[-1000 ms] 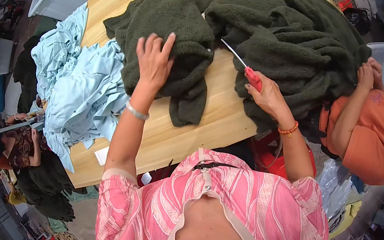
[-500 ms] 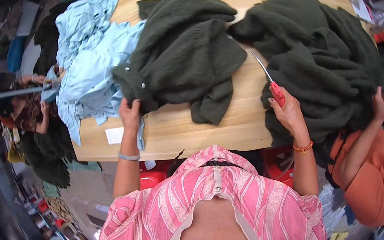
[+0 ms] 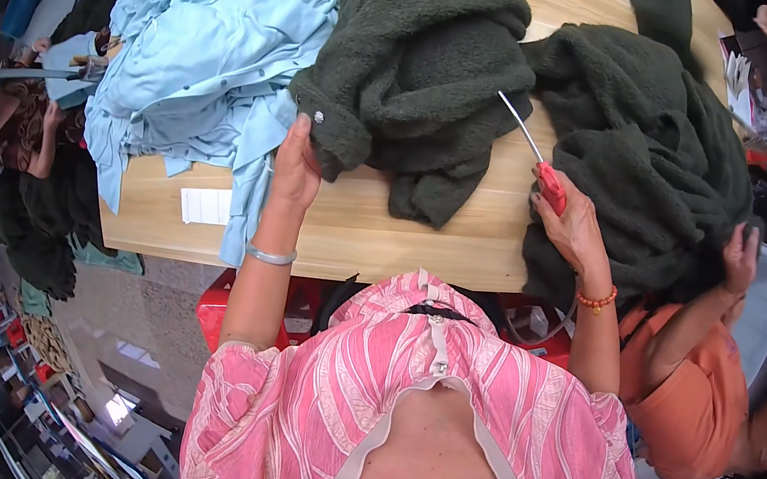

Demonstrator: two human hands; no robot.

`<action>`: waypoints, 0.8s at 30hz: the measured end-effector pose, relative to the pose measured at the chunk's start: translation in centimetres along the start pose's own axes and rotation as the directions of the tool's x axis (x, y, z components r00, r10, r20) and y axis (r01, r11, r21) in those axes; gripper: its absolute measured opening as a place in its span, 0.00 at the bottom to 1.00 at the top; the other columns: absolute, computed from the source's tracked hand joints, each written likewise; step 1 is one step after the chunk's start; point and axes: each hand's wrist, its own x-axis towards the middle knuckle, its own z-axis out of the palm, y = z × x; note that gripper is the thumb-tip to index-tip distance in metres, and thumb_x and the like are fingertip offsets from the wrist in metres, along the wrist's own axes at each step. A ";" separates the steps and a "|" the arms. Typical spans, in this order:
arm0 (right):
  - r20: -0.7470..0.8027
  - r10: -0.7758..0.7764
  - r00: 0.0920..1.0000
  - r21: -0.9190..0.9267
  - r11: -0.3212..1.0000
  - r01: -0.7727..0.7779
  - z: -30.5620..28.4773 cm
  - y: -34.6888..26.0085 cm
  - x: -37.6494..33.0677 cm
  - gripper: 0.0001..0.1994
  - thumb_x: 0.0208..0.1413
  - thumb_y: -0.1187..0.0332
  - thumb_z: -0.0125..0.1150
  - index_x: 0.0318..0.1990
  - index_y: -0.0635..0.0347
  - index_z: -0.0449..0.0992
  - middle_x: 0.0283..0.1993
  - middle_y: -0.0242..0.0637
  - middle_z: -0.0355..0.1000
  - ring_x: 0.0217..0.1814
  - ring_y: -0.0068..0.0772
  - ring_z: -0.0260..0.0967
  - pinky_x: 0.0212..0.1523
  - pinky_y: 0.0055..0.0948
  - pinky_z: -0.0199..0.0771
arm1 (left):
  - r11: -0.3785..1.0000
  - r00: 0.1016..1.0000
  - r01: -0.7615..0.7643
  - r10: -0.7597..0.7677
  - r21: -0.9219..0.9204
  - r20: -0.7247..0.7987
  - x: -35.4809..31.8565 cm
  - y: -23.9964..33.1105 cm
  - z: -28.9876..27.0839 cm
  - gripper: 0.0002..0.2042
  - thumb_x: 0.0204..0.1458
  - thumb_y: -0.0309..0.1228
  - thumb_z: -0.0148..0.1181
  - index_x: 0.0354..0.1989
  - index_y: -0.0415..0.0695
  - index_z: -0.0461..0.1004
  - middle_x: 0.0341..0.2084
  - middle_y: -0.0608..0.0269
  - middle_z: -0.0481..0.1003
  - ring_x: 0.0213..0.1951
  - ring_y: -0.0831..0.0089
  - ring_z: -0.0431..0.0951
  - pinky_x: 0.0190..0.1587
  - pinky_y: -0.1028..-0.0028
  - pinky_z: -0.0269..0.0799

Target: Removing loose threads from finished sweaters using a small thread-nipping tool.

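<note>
Wood tabletop (image 3: 372,248), garment (image 3: 425,54) on it between blue clothes (image 3: 207,53) and dark heap (image 3: 650,162). My left hand (image 3: 297,166) pinches its edge by a button (image 3: 319,117); right hand (image 3: 578,231) clamped on red tool (image 3: 550,183). I'd keep the tip (image 3: 503,97) off fabric.

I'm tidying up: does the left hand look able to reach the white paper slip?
Likely yes: the white paper slip lies uncovered on the wooden table, though the left hand holds a dark green garment and light blue cloth lies between.
</note>
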 end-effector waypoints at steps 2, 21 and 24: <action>0.043 0.043 0.998 -0.003 0.999 -0.043 0.0 -1.4 -0.3 0.16 0.54 0.73 0.59 0.50 0.63 0.70 0.39 0.45 0.73 0.40 0.31 0.71 0.44 0.27 0.69 | 0.998 0.999 0.021 -0.020 -0.056 0.026 0.5 0.1 -0.2 0.22 0.60 0.38 0.52 0.59 0.38 0.62 0.54 0.60 0.70 0.52 0.68 0.72 0.56 0.67 0.68; -0.428 -0.114 0.897 0.602 0.704 0.377 -5.8 -4.2 -1.2 0.09 0.52 0.72 0.64 0.41 0.56 0.74 0.32 0.22 0.70 0.27 0.11 0.64 0.26 0.13 0.62 | 0.951 0.902 -0.198 0.081 0.239 0.424 -2.7 2.3 11.2 0.18 0.52 0.22 0.61 0.52 0.39 0.69 0.46 0.62 0.74 0.47 0.74 0.74 0.52 0.73 0.68; -0.617 -0.034 0.786 0.380 0.862 0.336 -11.0 -1.9 -3.9 0.08 0.54 0.72 0.63 0.42 0.56 0.75 0.34 0.22 0.70 0.28 0.11 0.63 0.26 0.13 0.61 | 0.778 0.879 -0.387 0.150 0.494 0.453 -2.2 3.9 10.9 0.13 0.51 0.21 0.61 0.46 0.39 0.71 0.37 0.67 0.76 0.37 0.79 0.74 0.45 0.78 0.69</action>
